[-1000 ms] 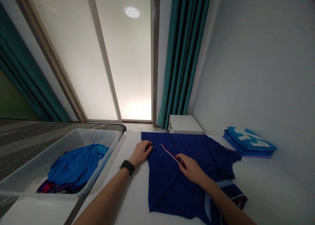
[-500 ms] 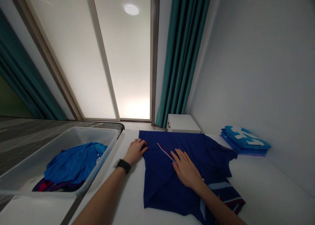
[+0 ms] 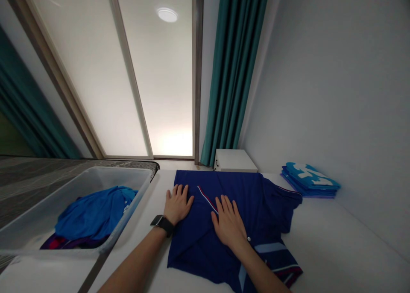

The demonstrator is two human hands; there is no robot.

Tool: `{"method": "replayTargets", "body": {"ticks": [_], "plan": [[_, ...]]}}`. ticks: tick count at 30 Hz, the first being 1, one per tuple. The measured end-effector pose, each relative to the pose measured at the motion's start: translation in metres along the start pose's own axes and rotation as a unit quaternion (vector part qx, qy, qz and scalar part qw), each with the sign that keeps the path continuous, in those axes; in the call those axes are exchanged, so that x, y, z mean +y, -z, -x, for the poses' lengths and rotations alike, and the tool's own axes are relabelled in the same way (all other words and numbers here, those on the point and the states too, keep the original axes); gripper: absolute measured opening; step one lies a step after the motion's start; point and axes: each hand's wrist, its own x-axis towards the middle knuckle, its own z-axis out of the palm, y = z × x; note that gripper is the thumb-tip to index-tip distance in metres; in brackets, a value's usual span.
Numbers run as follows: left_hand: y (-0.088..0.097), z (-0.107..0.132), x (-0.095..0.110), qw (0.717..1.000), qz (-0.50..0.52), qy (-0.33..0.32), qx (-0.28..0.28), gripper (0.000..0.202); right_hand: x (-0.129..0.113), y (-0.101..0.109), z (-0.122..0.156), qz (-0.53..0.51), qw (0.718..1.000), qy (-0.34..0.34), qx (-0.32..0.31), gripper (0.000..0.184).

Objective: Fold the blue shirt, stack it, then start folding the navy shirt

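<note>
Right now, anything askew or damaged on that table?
Only the shirt: its striped part sticks out askew at the near right, while the far edge lies fairly straight. No spill or damage visible.

Wht cabinet (image 3: 236,160) nr teal curtain (image 3: 235,71); frosted dr (image 3: 165,83) w/ metal frame (image 3: 197,71).

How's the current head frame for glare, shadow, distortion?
Head view: brightest glow sits low on the frosted door panel, below a round light spot; head view: left curtain leans strongly, likely wide-angle distortion; head view: navy shirt is dark, so folds near the right hand show faintly.
</note>
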Motion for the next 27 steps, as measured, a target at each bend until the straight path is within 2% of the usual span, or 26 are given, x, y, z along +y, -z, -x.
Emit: {"method": "replayTargets", "body": {"ticks": [3,9,12,14,18,23,27], "plan": [[-0.005,0.003,-0.006,1.0,-0.012,-0.015,-0.008,0.053,-0.002,-0.004,0.001,-0.006,1.0,-0.011,-0.002,0.061],[-0.002,0.003,-0.03,0.999,-0.018,-0.031,-0.038,0.057,-0.02,-0.008,0.008,-0.013,0.999,-0.031,-0.001,0.064],[-0.003,0.002,-0.037,0.999,-0.016,-0.028,-0.043,0.057,-0.025,-0.004,0.007,-0.036,0.998,-0.035,-0.025,0.063],[-0.004,0.0,-0.041,0.998,-0.009,-0.028,-0.049,0.057,-0.018,0.001,0.002,-0.06,0.997,-0.035,-0.045,0.063],[-0.002,-0.004,-0.049,0.998,0.003,-0.024,-0.059,0.058,0.022,0.018,-0.02,-0.057,0.998,-0.028,-0.03,0.056],[-0.002,-0.006,-0.054,0.998,-0.003,-0.014,-0.057,0.059,0.097,0.029,-0.051,0.081,0.995,-0.057,0.028,0.053],[-0.006,-0.006,-0.056,0.999,-0.008,-0.008,-0.045,0.058,0.139,0.019,-0.056,0.097,0.988,-0.114,-0.034,0.058]]}}
